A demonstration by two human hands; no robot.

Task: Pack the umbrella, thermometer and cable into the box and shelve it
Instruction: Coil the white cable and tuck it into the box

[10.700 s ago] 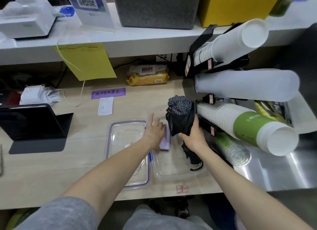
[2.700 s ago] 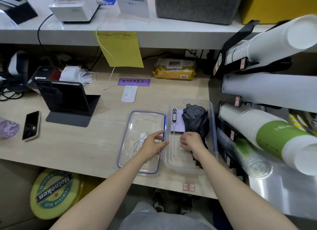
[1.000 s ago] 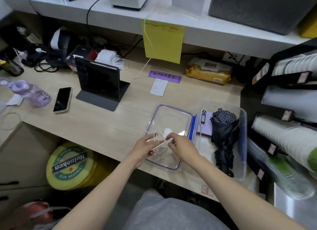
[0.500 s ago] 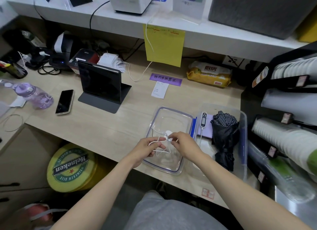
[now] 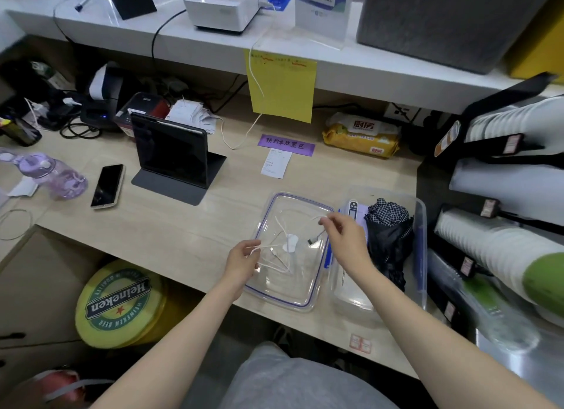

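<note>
A pale wood-grain worktop ran across the scene beneath a long white shelf. A yellow paper sheet hung from the shelf's front edge. On the worktop stood a dark tablet on a folding stand, with a phone and a purple bottle to its left. At the right, racks held stacked cups. Below the worktop sat a round green-and-yellow Heineken sign. Soft, even light fell throughout.

Both hands stretch white cable, seemingly above lid.
</note>
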